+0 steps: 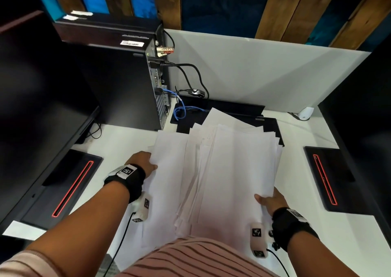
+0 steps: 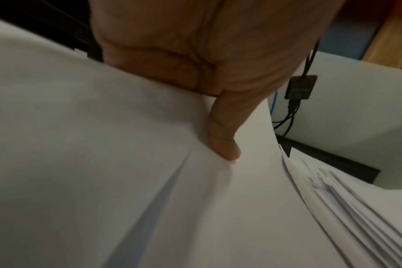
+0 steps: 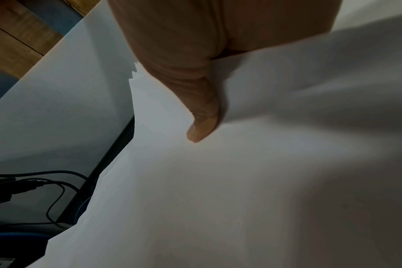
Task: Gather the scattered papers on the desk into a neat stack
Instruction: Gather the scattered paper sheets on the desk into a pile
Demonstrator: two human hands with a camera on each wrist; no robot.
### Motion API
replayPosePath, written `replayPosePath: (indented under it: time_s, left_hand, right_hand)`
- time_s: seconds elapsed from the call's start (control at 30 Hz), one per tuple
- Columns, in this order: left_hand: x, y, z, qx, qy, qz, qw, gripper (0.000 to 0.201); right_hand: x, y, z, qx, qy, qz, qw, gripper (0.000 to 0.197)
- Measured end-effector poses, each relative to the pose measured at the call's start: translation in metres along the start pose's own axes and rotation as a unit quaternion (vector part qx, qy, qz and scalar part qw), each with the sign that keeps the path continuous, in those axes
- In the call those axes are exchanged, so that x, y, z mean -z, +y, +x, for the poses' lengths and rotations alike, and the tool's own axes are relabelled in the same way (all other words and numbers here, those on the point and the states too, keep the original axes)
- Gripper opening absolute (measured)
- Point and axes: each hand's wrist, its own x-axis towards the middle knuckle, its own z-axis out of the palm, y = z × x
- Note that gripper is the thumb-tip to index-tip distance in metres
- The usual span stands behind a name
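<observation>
Gripping the fanned papers (image 1: 222, 171) by both side edges — left hand (image 1: 141, 163), right hand (image 1: 271, 202) — the person should tap them square beside the computer tower (image 1: 118, 82).

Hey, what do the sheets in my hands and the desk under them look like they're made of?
Sheets: thin matte white paper, apparently; they bend and crease under the left hand and right hand, with fanned thin edges. Desk: smooth white surface, probably laminate, though the look leaves that open.
</observation>
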Motion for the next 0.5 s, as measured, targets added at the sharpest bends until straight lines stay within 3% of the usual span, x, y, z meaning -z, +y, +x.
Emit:
replayPosePath:
  time_s: [0.13, 0.27, 0.5]
  left_hand:
    - [0.025, 0.022, -0.015, -0.039, 0.044, -0.009, 0.998, 0.022]
    - [0.059, 0.055, -0.035, -0.097, 0.112, 0.005, 0.989, 0.027]
    - [0.130, 0.101, -0.076, -0.181, 0.261, 0.004, 0.948, 0.022]
  right_hand:
    - [0.000, 0.002, 0.001, -0.001, 0.005, 0.009, 1.000, 0.056]
    - [0.000, 0.003, -0.001, -0.010, 0.007, 0.041, 0.999, 0.056]
    - [0.000, 0.001, -0.004, -0.010, 0.002, 0.045, 0.999, 0.055]
